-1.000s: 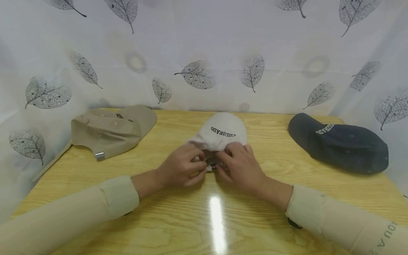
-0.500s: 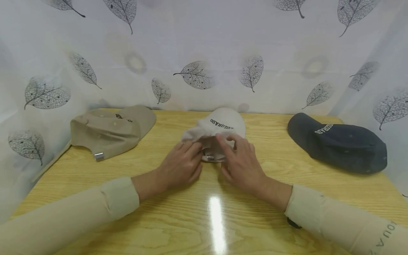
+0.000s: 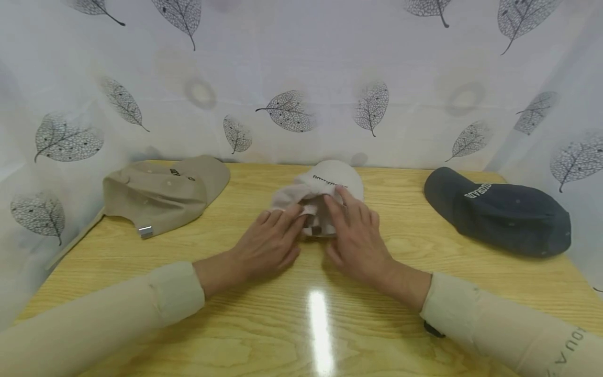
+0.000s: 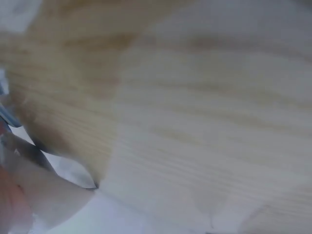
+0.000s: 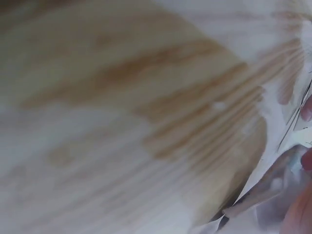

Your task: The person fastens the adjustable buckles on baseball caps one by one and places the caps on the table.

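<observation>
In the head view a white cap (image 3: 285, 196) lies at the middle of the table, brim (image 3: 346, 170) pointing away. Its dark lettering is partly folded out of sight. The near opening faces me, with a strap and small buckle (image 3: 316, 230) at its bottom. My left hand (image 3: 268, 243) grips the left edge of that opening with curled fingers. On the other side my right hand (image 3: 360, 241) presses the crown with extended index and middle fingers, thumb low near the strap. Both wrist views catch only fingertips and bits of pale cap at their borders.
A tan cap (image 3: 157, 196) with a metal buckle lies at the left of the wooden table (image 3: 264, 324). A dark navy cap (image 3: 513, 217) lies at the right. Behind hangs a white leaf-print curtain (image 3: 320, 52).
The white cap has shifted slightly away and its crown front has folded down, hiding part of the lettering. My right fingers have straightened and moved up the crown; my left hand stays at the edge.
</observation>
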Demonstrator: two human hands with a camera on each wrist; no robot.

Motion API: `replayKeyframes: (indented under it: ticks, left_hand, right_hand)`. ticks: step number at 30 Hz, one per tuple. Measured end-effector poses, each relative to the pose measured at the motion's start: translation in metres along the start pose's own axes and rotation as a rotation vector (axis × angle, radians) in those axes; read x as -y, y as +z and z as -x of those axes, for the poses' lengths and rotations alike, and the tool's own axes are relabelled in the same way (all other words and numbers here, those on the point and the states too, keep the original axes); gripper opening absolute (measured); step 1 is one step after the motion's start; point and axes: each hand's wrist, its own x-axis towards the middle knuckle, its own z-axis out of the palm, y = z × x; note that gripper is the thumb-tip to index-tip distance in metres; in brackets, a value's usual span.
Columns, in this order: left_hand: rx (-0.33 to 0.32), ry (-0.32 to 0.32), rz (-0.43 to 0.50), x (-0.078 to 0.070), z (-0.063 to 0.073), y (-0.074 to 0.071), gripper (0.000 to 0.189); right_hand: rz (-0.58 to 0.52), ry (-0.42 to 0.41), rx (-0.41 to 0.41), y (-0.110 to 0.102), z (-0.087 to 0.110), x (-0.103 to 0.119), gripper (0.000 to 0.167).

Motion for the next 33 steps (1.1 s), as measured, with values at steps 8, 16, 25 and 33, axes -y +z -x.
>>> replayKeyframes:
  ticks: [8,16,25,33]
  left_hand:
    - [-0.225,0.063,0.073,0.004,0.0,-0.003,0.066]
    - [-0.325,0.115,0.141,0.005,-0.001,-0.008,0.059]
    - [-0.317,0.126,-0.109,0.0,-0.001,-0.006,0.04]
    - [-0.199,0.102,-0.219,-0.005,0.0,-0.002,0.041]
  right_hand:
    - [-0.045,0.032,-0.075,0.003,0.001,-0.003,0.092]
    - [-0.039,0.045,-0.161,0.003,-0.001,0.0,0.096]
    - [-0.064,0.03,-0.158,0.004,-0.002,0.002,0.11]
    - [-0.127,-0.034,-0.157,0.005,-0.002,0.004,0.108]
